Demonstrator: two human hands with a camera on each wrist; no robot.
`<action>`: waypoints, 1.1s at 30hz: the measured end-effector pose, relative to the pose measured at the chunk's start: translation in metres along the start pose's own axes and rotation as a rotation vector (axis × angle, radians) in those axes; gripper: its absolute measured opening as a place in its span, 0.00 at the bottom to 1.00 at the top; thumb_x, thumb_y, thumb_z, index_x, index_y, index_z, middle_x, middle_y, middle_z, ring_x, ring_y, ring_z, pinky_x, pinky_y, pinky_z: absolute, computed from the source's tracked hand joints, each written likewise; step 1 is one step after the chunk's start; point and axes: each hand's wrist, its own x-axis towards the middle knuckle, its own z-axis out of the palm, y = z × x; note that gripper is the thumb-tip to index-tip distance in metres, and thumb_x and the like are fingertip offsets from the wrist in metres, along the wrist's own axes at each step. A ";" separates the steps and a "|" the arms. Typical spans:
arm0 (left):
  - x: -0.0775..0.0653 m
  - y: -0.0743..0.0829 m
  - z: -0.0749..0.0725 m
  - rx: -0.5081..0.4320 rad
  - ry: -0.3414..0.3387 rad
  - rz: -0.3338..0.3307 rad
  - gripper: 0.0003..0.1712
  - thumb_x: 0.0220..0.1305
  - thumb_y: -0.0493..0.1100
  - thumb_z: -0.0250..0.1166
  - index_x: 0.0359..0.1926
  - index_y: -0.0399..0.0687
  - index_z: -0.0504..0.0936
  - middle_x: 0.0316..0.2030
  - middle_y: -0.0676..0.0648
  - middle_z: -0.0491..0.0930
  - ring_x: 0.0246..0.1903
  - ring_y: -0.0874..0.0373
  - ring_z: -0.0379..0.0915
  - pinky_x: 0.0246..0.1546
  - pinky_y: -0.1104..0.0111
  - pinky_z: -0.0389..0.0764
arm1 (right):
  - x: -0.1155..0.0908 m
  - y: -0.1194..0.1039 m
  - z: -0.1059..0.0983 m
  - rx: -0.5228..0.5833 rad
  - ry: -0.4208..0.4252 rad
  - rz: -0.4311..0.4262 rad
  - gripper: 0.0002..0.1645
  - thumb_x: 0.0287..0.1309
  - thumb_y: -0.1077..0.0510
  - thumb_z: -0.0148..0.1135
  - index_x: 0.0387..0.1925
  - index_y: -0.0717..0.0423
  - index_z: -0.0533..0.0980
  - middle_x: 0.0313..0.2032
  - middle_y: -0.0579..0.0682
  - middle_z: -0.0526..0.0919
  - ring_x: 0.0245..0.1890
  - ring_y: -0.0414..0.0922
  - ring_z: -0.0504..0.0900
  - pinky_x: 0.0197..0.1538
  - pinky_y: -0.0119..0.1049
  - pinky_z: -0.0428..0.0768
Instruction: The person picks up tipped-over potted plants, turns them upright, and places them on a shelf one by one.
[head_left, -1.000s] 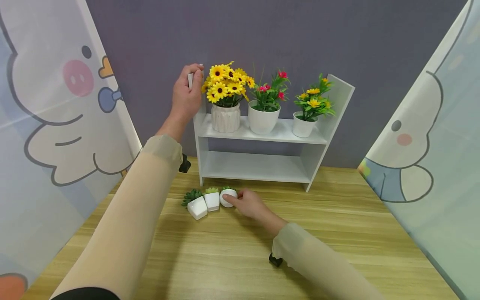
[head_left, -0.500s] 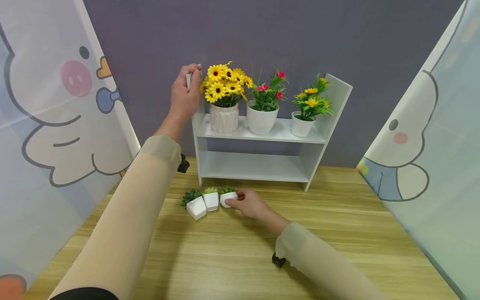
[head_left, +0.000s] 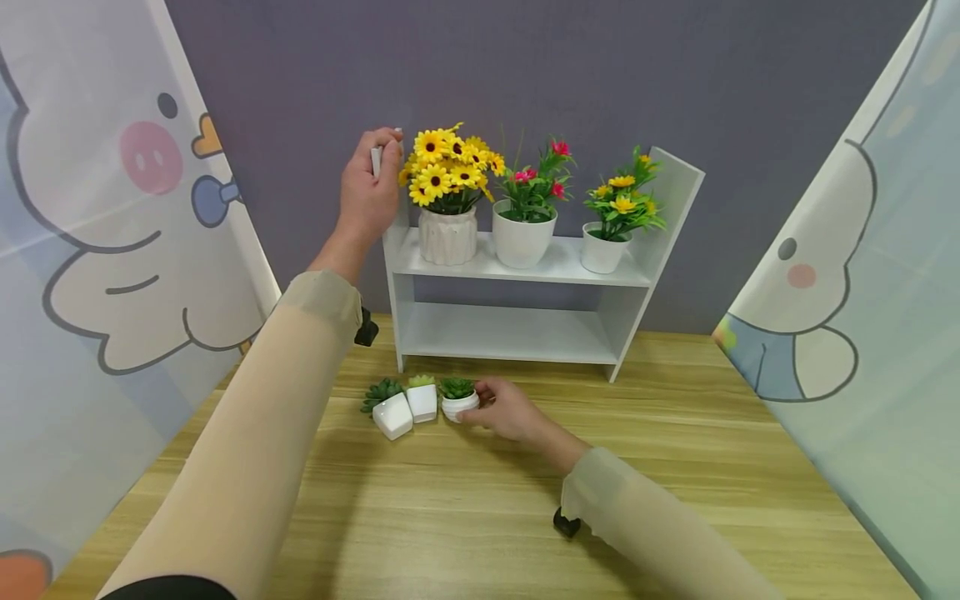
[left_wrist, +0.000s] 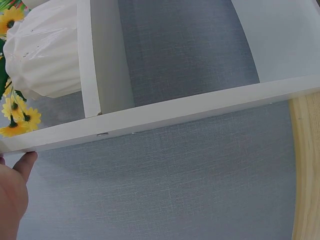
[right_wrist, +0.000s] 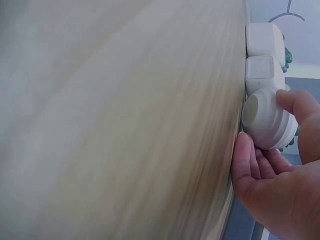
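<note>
My left hand [head_left: 372, 185] grips the upper end of the white shelf's left side panel; in the left wrist view a finger [left_wrist: 26, 162] lies against that panel. On the table in front of the shelf [head_left: 517, 329], my right hand [head_left: 510, 410] holds a small potted succulent [head_left: 459, 402] in a round, ribbed white pot. The right wrist view has the thumb on the pot [right_wrist: 267, 117] and the other fingers on its opposite side, with the pot's base showing. Just left of it, two succulents in square white pots [head_left: 423, 402] [head_left: 393, 416] lie tipped over.
On the upper board stand a ribbed pot of yellow flowers [head_left: 447, 236], a white pot of red flowers [head_left: 524, 237] and a smaller pot of yellow-orange flowers [head_left: 604, 252]. A grey wall [head_left: 570, 67] rises behind, with cartoon-printed cloths [head_left: 97, 167] at both sides.
My right hand has turned the round succulent pot from lying, base towards me, to nearly upright, its green leaves now on top. The left hand keeps its place on the shelf.
</note>
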 end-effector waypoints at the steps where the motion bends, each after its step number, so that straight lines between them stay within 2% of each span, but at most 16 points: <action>1: 0.000 0.000 0.000 0.000 0.000 -0.001 0.25 0.89 0.56 0.49 0.70 0.44 0.75 0.63 0.40 0.79 0.34 0.62 0.62 0.42 0.68 0.68 | -0.001 0.000 0.000 0.007 0.002 -0.001 0.37 0.62 0.53 0.82 0.64 0.69 0.77 0.55 0.59 0.86 0.54 0.50 0.84 0.55 0.45 0.87; 6: 0.000 0.000 0.001 -0.001 0.000 -0.005 0.26 0.89 0.57 0.49 0.70 0.45 0.75 0.60 0.41 0.79 0.33 0.61 0.62 0.42 0.68 0.68 | -0.001 0.005 -0.001 0.064 -0.016 -0.009 0.33 0.60 0.60 0.82 0.62 0.68 0.77 0.55 0.59 0.85 0.50 0.48 0.84 0.53 0.41 0.86; 11: 0.000 0.000 0.000 0.002 0.001 0.005 0.26 0.89 0.56 0.49 0.70 0.45 0.75 0.55 0.41 0.78 0.33 0.61 0.62 0.43 0.68 0.68 | 0.000 0.009 -0.003 0.116 -0.062 -0.017 0.36 0.58 0.65 0.80 0.64 0.70 0.73 0.58 0.62 0.82 0.50 0.47 0.84 0.50 0.35 0.85; 14: 0.000 0.000 0.000 0.006 0.000 0.009 0.26 0.89 0.56 0.49 0.71 0.45 0.75 0.55 0.41 0.78 0.33 0.61 0.62 0.44 0.68 0.68 | 0.000 0.010 -0.004 0.122 -0.086 -0.021 0.37 0.58 0.66 0.79 0.65 0.69 0.72 0.59 0.63 0.81 0.50 0.48 0.84 0.50 0.35 0.85; 23: 0.001 0.000 0.000 0.005 0.001 0.003 0.25 0.89 0.57 0.49 0.70 0.46 0.76 0.58 0.46 0.79 0.33 0.61 0.62 0.42 0.68 0.68 | -0.001 0.008 -0.003 0.091 -0.105 -0.021 0.40 0.57 0.66 0.81 0.67 0.66 0.69 0.57 0.61 0.81 0.48 0.47 0.82 0.48 0.34 0.82; 29: 0.000 -0.001 0.000 -0.001 0.000 -0.003 0.26 0.89 0.57 0.49 0.70 0.46 0.75 0.57 0.45 0.79 0.33 0.61 0.62 0.41 0.68 0.68 | -0.002 0.008 -0.001 0.075 -0.095 0.000 0.43 0.56 0.63 0.84 0.67 0.66 0.67 0.52 0.58 0.80 0.47 0.46 0.80 0.48 0.33 0.80; 33: 0.000 0.000 0.000 -0.009 -0.005 -0.001 0.25 0.89 0.56 0.49 0.70 0.45 0.75 0.63 0.43 0.79 0.32 0.61 0.61 0.39 0.67 0.68 | -0.001 0.009 -0.001 0.110 -0.104 0.014 0.47 0.57 0.60 0.84 0.71 0.66 0.67 0.55 0.59 0.79 0.50 0.47 0.80 0.49 0.34 0.81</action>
